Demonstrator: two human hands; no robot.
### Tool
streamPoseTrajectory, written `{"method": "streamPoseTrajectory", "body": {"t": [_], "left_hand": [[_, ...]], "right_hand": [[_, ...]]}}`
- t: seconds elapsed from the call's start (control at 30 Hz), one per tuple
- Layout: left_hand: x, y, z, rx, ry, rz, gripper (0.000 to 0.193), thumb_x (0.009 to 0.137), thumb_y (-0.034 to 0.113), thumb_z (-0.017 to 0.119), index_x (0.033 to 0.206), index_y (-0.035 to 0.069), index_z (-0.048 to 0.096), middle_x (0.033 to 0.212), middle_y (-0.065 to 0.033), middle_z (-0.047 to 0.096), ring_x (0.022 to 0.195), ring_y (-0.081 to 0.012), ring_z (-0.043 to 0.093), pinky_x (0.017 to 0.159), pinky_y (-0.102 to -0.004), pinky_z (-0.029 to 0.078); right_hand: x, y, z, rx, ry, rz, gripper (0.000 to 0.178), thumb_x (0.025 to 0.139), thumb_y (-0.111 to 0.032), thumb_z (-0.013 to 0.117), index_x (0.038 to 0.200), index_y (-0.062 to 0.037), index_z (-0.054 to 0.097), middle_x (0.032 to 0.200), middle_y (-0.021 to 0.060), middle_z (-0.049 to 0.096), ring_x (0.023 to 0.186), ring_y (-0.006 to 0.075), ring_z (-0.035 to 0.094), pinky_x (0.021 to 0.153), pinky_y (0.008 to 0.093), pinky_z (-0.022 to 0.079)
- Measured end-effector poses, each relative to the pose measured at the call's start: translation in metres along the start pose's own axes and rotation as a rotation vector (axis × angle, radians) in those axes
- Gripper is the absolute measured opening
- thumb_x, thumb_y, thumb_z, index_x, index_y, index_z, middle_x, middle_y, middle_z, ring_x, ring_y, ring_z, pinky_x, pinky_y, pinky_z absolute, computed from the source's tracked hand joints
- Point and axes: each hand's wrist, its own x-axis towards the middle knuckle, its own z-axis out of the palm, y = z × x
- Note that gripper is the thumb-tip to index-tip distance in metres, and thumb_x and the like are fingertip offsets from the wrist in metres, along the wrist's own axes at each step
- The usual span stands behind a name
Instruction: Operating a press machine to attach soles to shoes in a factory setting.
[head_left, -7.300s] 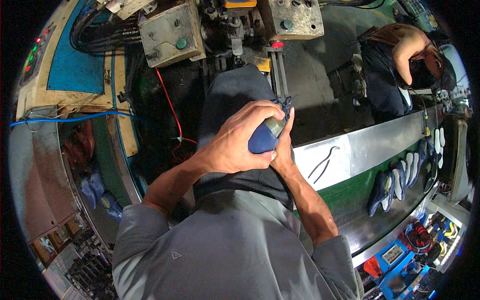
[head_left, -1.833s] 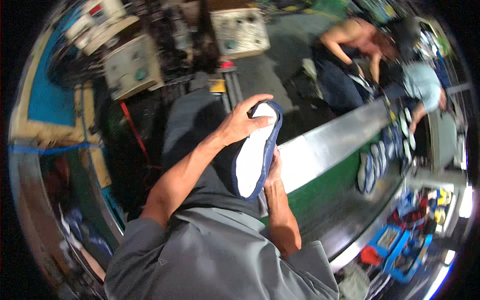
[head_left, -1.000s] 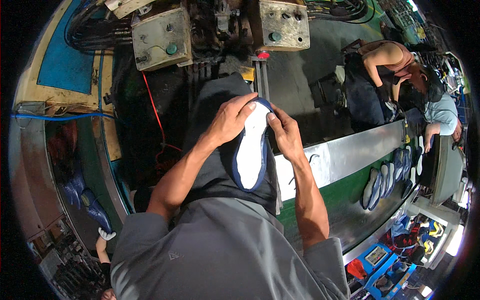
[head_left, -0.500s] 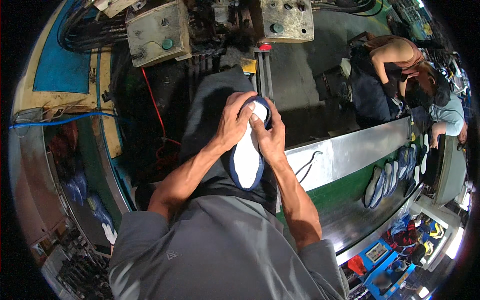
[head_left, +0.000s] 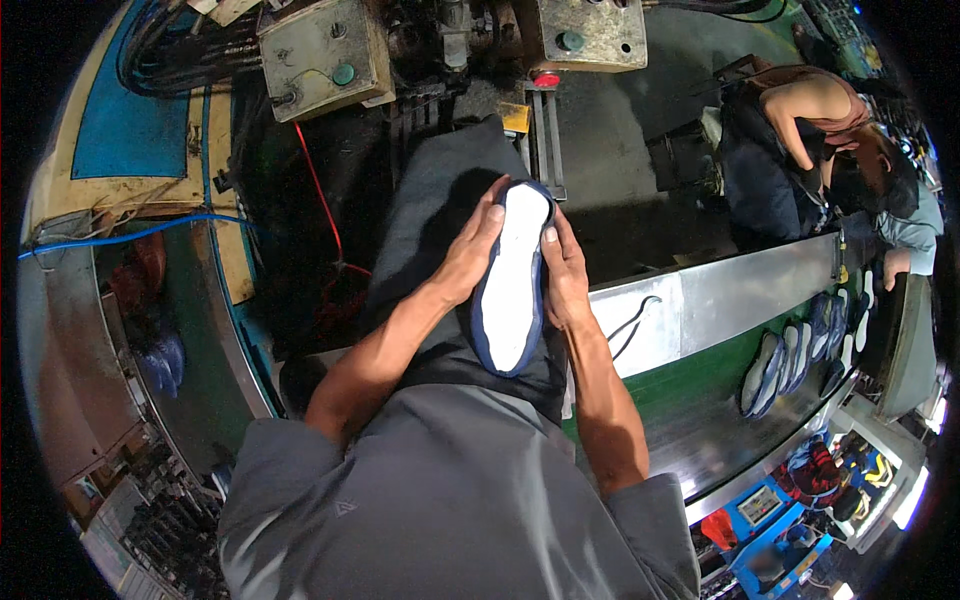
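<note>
A navy shoe upper (head_left: 513,285) with a white bottom lies lengthwise over my dark-trousered lap, its white side facing up. My left hand (head_left: 472,248) grips its far left side, fingers along the edge and thumb near the rim. On the opposite side my right hand (head_left: 565,268) presses against the far right edge, with the thumb upright beside the white bottom. Both hands hold the upper at its far half; the near, rounded end rests free over my lap. The fingertips beneath the upper are hidden.
Several navy-and-white shoe uppers (head_left: 790,362) stand on the green belt to the right, behind a metal ledge (head_left: 740,290). A co-worker (head_left: 810,130) bends over at the far right. Machine boxes (head_left: 325,60) with green buttons stand ahead. Navy pieces (head_left: 162,365) lie on the left belt.
My thumbs have moved off the white bottom to the upper's sides, so more of the white shows. The shoe on the near part of the left belt is gone from view.
</note>
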Motion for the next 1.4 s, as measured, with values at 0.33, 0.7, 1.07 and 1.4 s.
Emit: {"method": "streamPoseTrajectory", "body": {"t": [0.33,0.7,1.07,1.4], "left_hand": [[0.013,0.014,-0.014,0.306,-0.026,0.098,0.059,0.107,0.028,0.064,0.158,0.006,0.046,0.155,-0.0225,0.052,0.145,-0.0348,0.05,0.121,-0.0442,0.04],[0.079,0.02,-0.025,0.748,0.121,0.272,0.028,0.103,0.027,0.068,0.109,0.0,0.076,0.102,-0.0278,0.071,0.099,-0.0486,0.07,0.084,-0.0532,0.054],[0.077,0.034,-0.05,0.88,0.082,0.353,0.022,0.102,0.01,0.064,0.113,-0.004,0.076,0.109,-0.0284,0.074,0.1,-0.0493,0.071,0.087,-0.0525,0.057],[0.085,0.03,-0.07,0.729,0.117,0.251,0.027,0.105,0.02,0.064,0.119,-0.001,0.075,0.116,-0.0258,0.074,0.108,-0.0468,0.071,0.094,-0.0513,0.057]], "right_hand": [[-0.051,0.002,0.018,-0.819,0.047,-0.185,0.106,0.091,-0.025,0.085,0.167,0.0081,0.02,0.163,0.0355,0.04,0.151,0.0419,0.045,0.125,0.0471,0.037],[-0.126,-0.026,0.059,-1.597,-0.067,-0.374,0.089,0.084,-0.022,0.085,0.162,-0.0395,0.047,0.171,0.0359,0.015,0.143,0.0621,0.037,0.115,0.0612,0.047],[-0.102,-0.042,0.039,-1.649,-0.15,-0.46,0.076,0.088,-0.02,0.082,0.156,-0.0383,0.056,0.171,0.0343,0.016,0.129,0.0594,0.047,0.104,0.06,0.054],[-0.087,-0.061,0.033,-1.577,-0.214,-0.386,0.074,0.082,-0.015,0.087,0.15,-0.0322,0.066,0.171,0.0333,0.024,0.136,0.0528,0.05,0.1,0.0557,0.059]]}}
